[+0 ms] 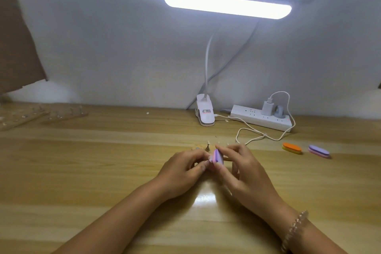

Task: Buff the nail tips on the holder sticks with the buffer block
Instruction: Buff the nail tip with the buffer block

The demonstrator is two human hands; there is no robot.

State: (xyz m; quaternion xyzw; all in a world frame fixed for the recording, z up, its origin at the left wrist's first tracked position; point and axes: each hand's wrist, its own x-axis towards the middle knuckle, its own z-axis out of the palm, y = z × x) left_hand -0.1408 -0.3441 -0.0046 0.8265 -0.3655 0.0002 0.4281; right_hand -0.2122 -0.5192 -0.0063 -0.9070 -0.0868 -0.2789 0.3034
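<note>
Now I'm buffing: right hand [239, 163] grips the buffer block [218, 157] against the nail tip [210, 159] pinched by my left hand [183, 166]; next, steady short strokes.

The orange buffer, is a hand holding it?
No, the orange buffer lies alone on the table, right of both hands; the right hand holds a purple buffer.
</note>
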